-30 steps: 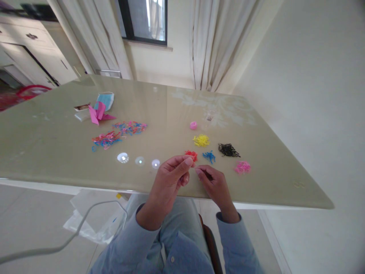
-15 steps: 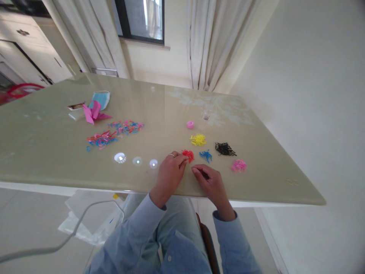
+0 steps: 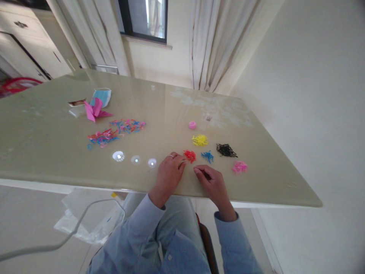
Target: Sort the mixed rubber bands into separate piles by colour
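Beside the near left edge of a small pile of red rubber bands (image 3: pixel 189 155), my left hand (image 3: pixel 170 172) is closed, fingertips pinched together. A ring circles one of its fingers. My right hand (image 3: pixel 211 183) rests low over the table just to the right, thumb and forefinger also pinched. Whatever either pinch holds is too small to make out. Close by lie a blue pile of bands (image 3: pixel 207 156), a yellow pile (image 3: pixel 200 140), a black pile (image 3: pixel 226 150) and a pink pile (image 3: pixel 240 167).
Mixed-colour bands (image 3: pixel 103 137) spread across the table (image 3: pixel 159 106) at left. Behind them are a pink folded paper (image 3: pixel 97 110), a blue face mask (image 3: pixel 102 97) and a card (image 3: pixel 76 103). A small pink ring-shaped object (image 3: pixel 192 125) sits beyond the yellow pile. A grey cable (image 3: pixel 68 236) hangs lower left.
The camera view has shifted slightly. My left fingertips are a little farther from the red pile; both hands keep their pinched shape, and the piles look the same.
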Motion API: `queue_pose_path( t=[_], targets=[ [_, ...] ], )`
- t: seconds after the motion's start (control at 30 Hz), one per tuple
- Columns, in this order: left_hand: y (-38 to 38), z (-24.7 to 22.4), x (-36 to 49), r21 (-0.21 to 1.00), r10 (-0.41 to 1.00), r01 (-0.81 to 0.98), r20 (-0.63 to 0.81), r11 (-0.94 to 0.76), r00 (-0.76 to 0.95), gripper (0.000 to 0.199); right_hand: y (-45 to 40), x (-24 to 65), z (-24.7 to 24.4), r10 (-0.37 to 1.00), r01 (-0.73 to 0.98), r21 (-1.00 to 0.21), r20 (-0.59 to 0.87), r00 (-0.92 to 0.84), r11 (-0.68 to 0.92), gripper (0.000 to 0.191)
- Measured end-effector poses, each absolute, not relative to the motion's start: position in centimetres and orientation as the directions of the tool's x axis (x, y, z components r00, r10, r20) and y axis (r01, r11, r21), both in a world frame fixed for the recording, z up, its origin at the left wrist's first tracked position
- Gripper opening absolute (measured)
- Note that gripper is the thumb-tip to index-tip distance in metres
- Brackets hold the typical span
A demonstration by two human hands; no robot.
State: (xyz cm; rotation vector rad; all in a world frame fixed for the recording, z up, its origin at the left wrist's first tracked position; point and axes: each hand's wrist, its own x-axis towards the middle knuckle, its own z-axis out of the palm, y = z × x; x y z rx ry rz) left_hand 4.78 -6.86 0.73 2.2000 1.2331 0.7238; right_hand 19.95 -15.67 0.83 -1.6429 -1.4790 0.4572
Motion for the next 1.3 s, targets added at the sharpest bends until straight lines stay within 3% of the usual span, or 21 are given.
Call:
queue_pose_path(
  t=[0.33,0.53,0.83,1.0,1.13,1.3],
  targets=[
    [-3.7,-0.1,-3.1,0.603,0.881,0.643,0.321,-0.472,0.346,0.014,-15.5,20.3,0.7,0.945,0.666,-0.745,0.229,0.232,0.018,0.028],
    [-3.1,-0.3,-4.7,0.754,0.887,0.476,0.325,-0.452,0.327,0.010,-14.9,20.5,2.1,0.980,0.701,-0.713,0.122,0.160,-0.026,0.031],
    [-3.7,0.1,-4.9,0.792,0.885,0.423,0.305,-0.441,0.351,0.011,-9.1,14.3,6.9,0.987,0.646,-0.748,0.152,-0.057,0.153,0.025],
    [-3.7,0.1,-4.6,0.703,0.885,0.552,0.262,-0.448,0.385,0.017,-3.1,8.3,7.5,0.951,0.576,-0.763,0.175,-0.254,0.294,0.024],
    [-3.7,-0.1,-3.8,0.562,0.849,0.648,0.223,-0.514,0.479,0.022,1.2,4.1,6.8,0.901,0.655,-0.634,0.171,-0.400,0.411,0.026],
    [-3.4,-0.4,-3.5,0.484,0.855,0.710,0.205,-0.511,0.476,0.022,4.6,-0.7,5.7,0.822,0.688,-0.505,0.084,-0.563,0.522,0.026]
  ],
)
